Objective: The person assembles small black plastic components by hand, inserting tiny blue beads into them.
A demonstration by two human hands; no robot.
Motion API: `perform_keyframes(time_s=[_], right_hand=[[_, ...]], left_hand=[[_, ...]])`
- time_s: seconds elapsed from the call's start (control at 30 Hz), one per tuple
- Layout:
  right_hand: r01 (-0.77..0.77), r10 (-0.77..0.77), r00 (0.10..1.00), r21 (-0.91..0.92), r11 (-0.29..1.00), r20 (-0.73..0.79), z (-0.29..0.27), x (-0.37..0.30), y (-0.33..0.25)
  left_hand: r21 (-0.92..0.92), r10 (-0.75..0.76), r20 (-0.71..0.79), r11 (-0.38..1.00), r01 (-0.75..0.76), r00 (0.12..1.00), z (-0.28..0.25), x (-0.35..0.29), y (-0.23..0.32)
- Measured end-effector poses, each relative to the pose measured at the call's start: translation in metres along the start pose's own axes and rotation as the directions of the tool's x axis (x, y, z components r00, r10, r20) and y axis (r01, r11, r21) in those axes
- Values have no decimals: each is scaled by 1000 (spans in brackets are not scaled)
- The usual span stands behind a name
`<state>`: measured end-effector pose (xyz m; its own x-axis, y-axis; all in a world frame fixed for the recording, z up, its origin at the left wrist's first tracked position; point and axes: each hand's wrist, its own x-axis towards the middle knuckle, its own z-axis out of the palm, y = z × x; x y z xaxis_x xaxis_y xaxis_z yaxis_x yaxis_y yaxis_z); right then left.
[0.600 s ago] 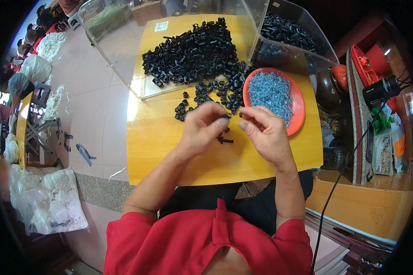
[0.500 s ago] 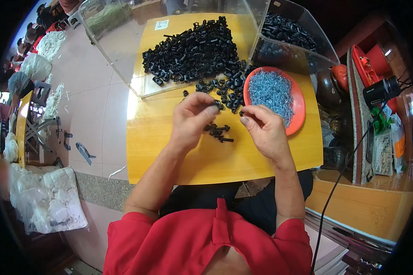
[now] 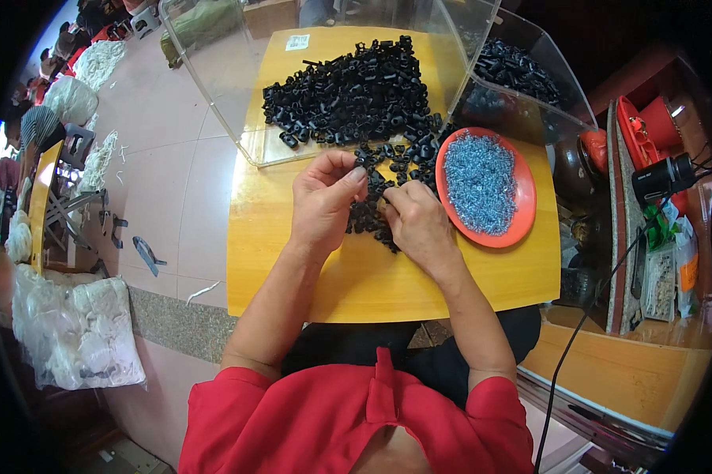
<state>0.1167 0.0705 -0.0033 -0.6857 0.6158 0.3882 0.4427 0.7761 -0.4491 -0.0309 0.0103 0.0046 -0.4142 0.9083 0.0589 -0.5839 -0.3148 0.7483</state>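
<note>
My left hand is raised over the yellow table, thumb and fingers pinched on a small black plastic part. Beyond its fingertips lies a loose spread of similar black parts. Close beside it on the right, my right hand is bent down with closed fingers at a small cluster of black parts. What its fingertips hold, if anything, is hidden. A red oval dish full of small shiny metal pieces stands just right of my right hand.
A clear plastic bin lies open toward me, with a big heap of black parts in it. Another clear bin of black parts stands behind the dish. A black cable hangs at the right. Bagged white material sits at the left.
My right hand has moved left and down from beside the dish to the small cluster of black parts. My left hand stays pinched near the same spot. The whole view has shifted slightly.
</note>
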Motion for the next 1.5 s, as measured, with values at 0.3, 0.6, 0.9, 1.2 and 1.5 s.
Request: perform_keyframes(time_s=[0.3,0.6,0.9,1.2,1.5], right_hand=[[-19,29,998,182,983,-52,-15,-1,7],[-432,407,882,753,496,239,-76,-12,3],[-382,330,914,771,510,235,-75,-18,-6],[-411,369,902,707,576,225,-71,-19,-7],[-417,348,907,629,657,238,-70,-20,-6]], left_hand=[[56,-104,93,993,99,990,4,-5,-7],[64,-349,312,936,348,884,14,-18,-17],[157,-376,290,926,344,880,17,-21,-21],[189,-360,298,930,315,884,16,-23,-22],[392,-292,253,903,179,922,19,-27,-20]])
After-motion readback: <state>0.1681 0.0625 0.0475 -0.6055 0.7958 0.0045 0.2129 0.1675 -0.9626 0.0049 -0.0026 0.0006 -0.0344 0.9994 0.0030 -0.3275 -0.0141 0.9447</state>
